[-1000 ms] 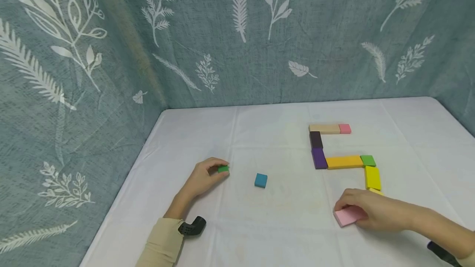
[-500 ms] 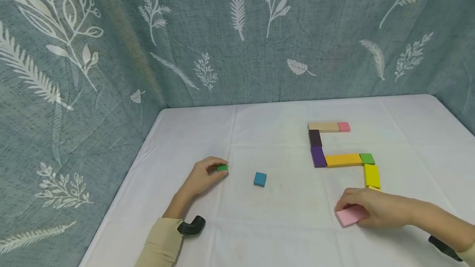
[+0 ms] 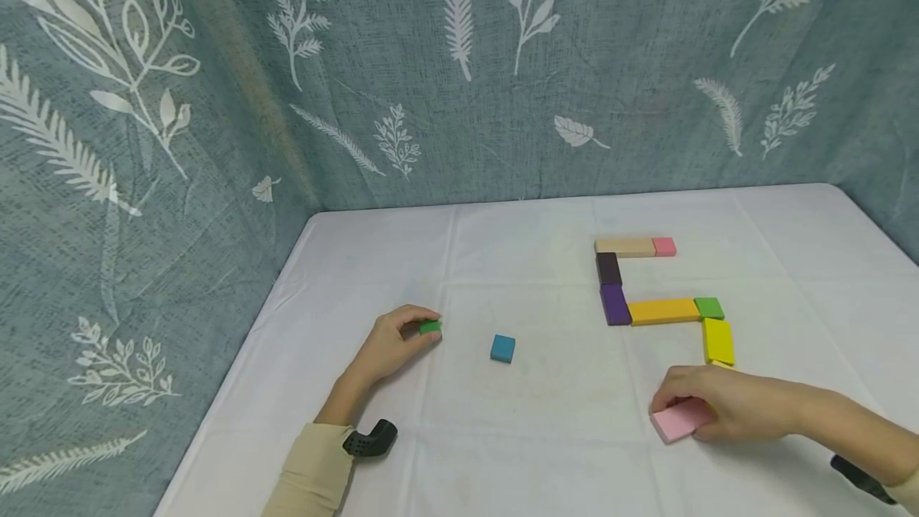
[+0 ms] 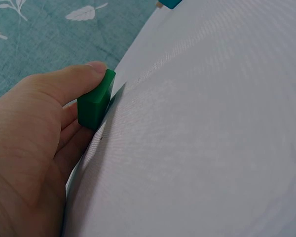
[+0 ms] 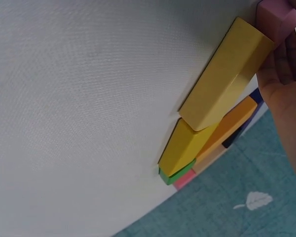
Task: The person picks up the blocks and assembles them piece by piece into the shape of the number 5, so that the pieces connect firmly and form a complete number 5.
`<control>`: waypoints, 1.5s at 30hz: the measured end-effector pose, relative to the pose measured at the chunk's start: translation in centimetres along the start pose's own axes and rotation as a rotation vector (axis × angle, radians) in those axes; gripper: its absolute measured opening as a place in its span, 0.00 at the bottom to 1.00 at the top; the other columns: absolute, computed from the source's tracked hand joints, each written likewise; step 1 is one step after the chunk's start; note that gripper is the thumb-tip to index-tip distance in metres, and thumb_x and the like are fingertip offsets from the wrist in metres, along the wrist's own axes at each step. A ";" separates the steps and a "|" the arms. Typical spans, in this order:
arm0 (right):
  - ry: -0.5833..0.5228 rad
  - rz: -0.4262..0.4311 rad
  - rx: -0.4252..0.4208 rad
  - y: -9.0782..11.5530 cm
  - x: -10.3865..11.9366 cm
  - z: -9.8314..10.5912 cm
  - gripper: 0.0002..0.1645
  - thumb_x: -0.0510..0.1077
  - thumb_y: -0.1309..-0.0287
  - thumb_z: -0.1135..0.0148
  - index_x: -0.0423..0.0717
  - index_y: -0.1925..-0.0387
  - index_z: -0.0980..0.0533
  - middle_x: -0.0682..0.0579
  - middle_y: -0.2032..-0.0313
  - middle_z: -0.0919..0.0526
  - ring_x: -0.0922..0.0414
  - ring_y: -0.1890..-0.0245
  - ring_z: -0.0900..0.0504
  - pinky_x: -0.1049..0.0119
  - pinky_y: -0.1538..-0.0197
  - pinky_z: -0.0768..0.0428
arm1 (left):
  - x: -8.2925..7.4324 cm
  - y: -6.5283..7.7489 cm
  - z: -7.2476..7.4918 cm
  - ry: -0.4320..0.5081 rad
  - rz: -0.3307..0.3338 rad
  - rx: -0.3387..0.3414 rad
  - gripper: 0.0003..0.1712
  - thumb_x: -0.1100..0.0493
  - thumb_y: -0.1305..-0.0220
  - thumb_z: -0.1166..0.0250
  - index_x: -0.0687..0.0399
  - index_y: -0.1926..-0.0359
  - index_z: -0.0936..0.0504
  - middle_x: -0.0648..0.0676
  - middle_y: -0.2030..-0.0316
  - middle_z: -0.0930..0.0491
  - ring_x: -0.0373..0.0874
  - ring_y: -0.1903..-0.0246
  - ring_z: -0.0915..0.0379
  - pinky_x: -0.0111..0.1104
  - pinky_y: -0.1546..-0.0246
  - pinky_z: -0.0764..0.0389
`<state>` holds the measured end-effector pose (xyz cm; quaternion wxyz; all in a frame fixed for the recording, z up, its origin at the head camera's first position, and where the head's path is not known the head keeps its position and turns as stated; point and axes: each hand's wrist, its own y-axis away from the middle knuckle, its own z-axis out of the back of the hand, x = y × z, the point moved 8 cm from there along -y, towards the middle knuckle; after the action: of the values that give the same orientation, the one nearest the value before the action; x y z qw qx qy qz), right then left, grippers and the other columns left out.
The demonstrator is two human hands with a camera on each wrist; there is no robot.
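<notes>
My left hand (image 3: pixel 390 345) pinches a small green block (image 4: pixel 94 103) between thumb and fingers, low at the white tablecloth. To its right lies a blue square block (image 3: pixel 502 349). My right hand (image 3: pixel 732 401) grips a pink block (image 3: pixel 682 420) at the near end of a winding row of blocks. In the right wrist view the pink block sits at the end of a long pale-yellow block (image 5: pixel 224 74), which the hand mostly hides in the head view. A bright yellow block (image 3: pixel 718 341) continues the row behind it, followed by a light green block (image 3: pixel 709 308).
The row runs on through an orange-yellow block (image 3: pixel 664 311), a purple block (image 3: pixel 615 305), a dark block (image 3: pixel 609 269), a beige block (image 3: pixel 625 247) and a small pink-red block (image 3: pixel 664 246). A patterned teal curtain (image 3: pixel 502 102) hangs behind the white-covered table (image 3: pixel 531 453).
My right hand and the pink block have shifted very slightly right. The left hand keeps its hold on the green block, and the head view has tilted a little.
</notes>
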<state>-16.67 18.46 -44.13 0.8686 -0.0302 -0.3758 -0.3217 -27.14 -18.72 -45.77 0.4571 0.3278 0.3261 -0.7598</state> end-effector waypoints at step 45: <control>-0.353 -0.079 0.134 -1.4 -0.8 0.2 0.12 0.41 0.38 0.40 0.51 0.52 0.23 0.57 0.64 0.24 0.61 0.63 0.27 0.73 0.62 0.27 | -0.4 0.0 0.0 -0.025 0.009 -0.008 0.14 0.67 0.43 0.32 0.64 0.54 0.18 0.58 0.56 0.20 0.53 0.53 0.24 0.42 0.49 0.24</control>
<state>-18.03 17.88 -44.76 0.7759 -0.0135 -0.5438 -0.3195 -26.97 -18.53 -45.47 0.4658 0.3177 0.3220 -0.7605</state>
